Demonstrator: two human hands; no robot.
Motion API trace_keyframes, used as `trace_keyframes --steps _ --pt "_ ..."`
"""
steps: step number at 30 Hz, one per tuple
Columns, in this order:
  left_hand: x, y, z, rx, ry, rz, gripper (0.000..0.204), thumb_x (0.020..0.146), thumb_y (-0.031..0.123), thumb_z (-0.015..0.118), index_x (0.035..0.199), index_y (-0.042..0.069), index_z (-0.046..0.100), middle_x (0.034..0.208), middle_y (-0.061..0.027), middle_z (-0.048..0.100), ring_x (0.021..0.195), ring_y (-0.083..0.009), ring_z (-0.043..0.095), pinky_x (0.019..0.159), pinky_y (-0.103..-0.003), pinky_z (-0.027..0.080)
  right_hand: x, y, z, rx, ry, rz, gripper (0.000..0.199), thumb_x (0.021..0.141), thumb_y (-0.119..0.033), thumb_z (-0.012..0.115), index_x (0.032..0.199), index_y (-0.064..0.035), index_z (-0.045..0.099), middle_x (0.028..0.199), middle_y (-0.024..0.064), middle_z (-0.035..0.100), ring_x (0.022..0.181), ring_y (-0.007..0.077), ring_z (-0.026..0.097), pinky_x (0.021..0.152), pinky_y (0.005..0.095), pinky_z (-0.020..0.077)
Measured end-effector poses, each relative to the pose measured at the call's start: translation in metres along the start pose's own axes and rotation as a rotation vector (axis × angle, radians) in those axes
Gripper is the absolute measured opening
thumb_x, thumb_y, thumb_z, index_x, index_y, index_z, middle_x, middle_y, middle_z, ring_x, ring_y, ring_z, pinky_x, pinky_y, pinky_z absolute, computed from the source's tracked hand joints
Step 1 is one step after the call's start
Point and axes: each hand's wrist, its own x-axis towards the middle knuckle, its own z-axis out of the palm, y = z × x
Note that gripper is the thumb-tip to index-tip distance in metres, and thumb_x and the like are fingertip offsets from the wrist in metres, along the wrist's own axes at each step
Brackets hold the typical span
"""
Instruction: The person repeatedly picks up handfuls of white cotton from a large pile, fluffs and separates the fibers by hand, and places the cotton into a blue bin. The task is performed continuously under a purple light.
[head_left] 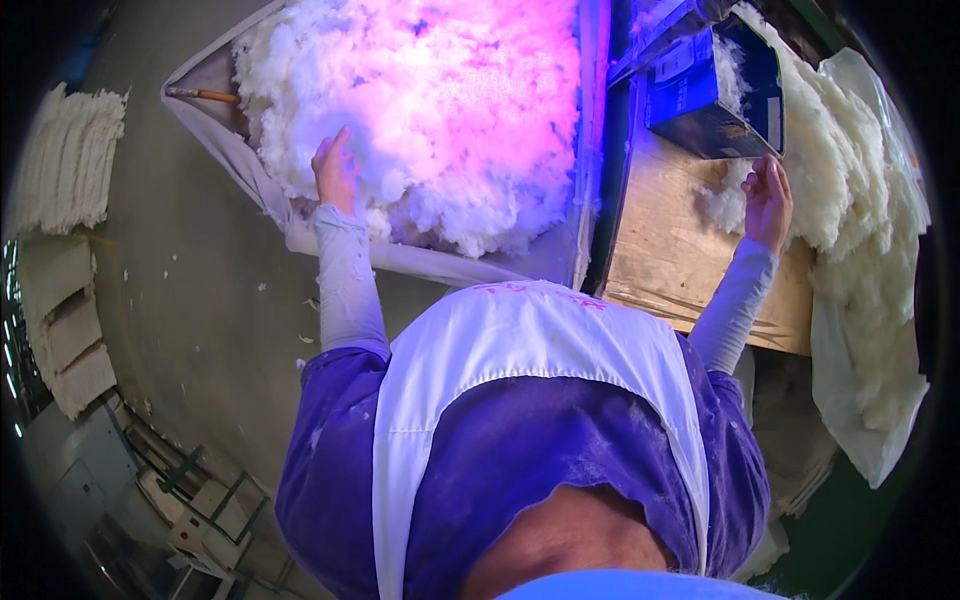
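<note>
White fluffy fibre [430,120] fills a large cloth-lined bin [380,258] in front of me, lit pink and violet. My left hand [337,175] is over the near left part of the fibre, its fingers apart with nothing visible in them. Off to the right, my right hand [768,205] is raised with loosely bent fingers, beside the lower corner of a dark blue box [695,100]. Its fingertips are close to the box's edge; I cannot tell whether they touch. The box lies tilted on a wooden board [670,220] with some white fibre inside.
Thick white batting [850,170] on clear plastic sheeting [880,450] lies beyond the board at right. A wooden stick [205,94] sits at the bin's left corner. Stacked white batting [70,160] stands at far left, above a green-framed machine [210,510]. Fibre scraps dot the grey floor [215,330].
</note>
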Motion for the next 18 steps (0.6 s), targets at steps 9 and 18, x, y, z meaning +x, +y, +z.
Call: trace_keyframes --steps 9,18 --pt "-0.067 -0.066 0.021 -0.108 0.123 -0.056 0.031 0.077 0.017 0.064 0.105 0.01 0.056 0.1 -0.0044 0.055 0.098 -0.0254 0.05 0.081 -0.044 0.039 0.005 0.005 -0.07 0.014 0.072 0.049 0.022 0.087 -0.01 0.056 0.106 0.002 0.057 0.084 0.0071 0.06 0.067 0.013 0.055 0.058 0.0242 0.045" --pt "-0.142 -0.147 0.104 0.001 -0.035 -0.188 0.032 0.081 0.016 0.058 0.112 0.006 0.055 0.109 -0.008 0.056 0.102 -0.0273 0.054 0.085 -0.044 0.039 0.012 0.003 -0.183 0.034 0.105 0.081 0.025 0.087 -0.011 0.055 0.108 0.0025 0.056 0.087 0.0071 0.059 0.07 0.0132 0.053 0.061 0.0254 0.0436"
